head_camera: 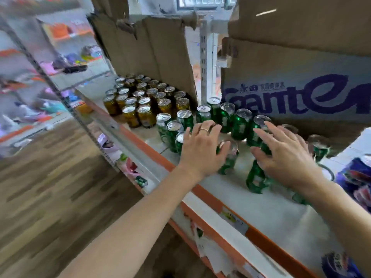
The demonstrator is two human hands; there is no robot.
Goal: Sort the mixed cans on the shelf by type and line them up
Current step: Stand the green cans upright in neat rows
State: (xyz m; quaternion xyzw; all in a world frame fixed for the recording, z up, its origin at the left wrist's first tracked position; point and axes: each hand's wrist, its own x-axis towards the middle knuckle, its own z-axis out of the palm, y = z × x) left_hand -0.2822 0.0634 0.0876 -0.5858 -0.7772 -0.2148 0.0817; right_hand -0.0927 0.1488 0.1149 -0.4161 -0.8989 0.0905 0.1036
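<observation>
Gold cylindrical cans (144,100) with shiny metal lids stand packed at the left back of the pale shelf (271,213). Just right, glossy green cans (240,125) cluster loosely. The left hand (202,149) and right hand (285,155) hover spread-fingered over them, gripping nothing.

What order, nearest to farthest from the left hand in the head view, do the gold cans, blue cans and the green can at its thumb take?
1. green can, at the left hand thumb.
2. gold cans, back left on the shelf.
3. blue cans, far right edge.
</observation>
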